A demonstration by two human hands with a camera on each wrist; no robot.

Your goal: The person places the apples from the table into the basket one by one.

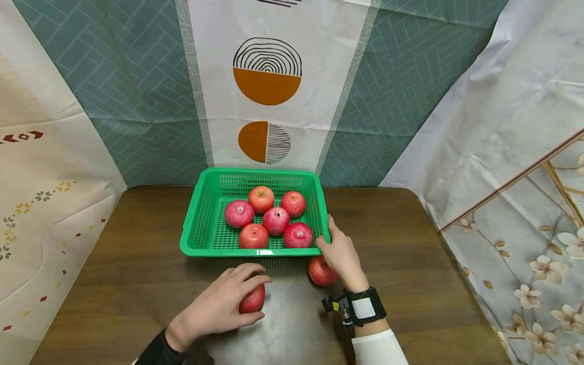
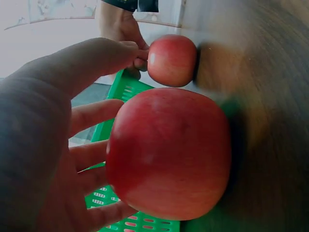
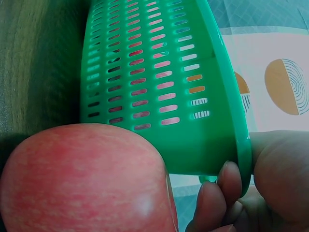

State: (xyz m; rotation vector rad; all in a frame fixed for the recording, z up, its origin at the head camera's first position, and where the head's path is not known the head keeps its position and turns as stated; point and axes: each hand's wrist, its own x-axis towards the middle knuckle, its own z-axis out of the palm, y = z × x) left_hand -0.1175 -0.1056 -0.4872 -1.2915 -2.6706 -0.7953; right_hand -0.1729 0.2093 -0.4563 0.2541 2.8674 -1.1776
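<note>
A green plastic basket (image 1: 255,252) stands at the back of the table, holding several red apples (image 1: 253,236). At its front right corner my right hand (image 1: 339,253) grips the rim, thumb on one side and fingers curled on the other in the right wrist view. Just below that hand, one apple (image 1: 321,271) sits on the table outside the basket. My left hand (image 1: 219,303) is spread around another apple (image 2: 169,154) in front of the basket. Its thumb stands apart from the fruit; some fingertips are hidden behind it.
The basket rests on a brown wooden table (image 1: 392,243) with a greyish, shiny patch at the front middle. Patterned cloth (image 1: 150,91) hangs behind the table, and more cloth drapes along both sides. A black strap with a small camera (image 1: 362,306) circles the right wrist.
</note>
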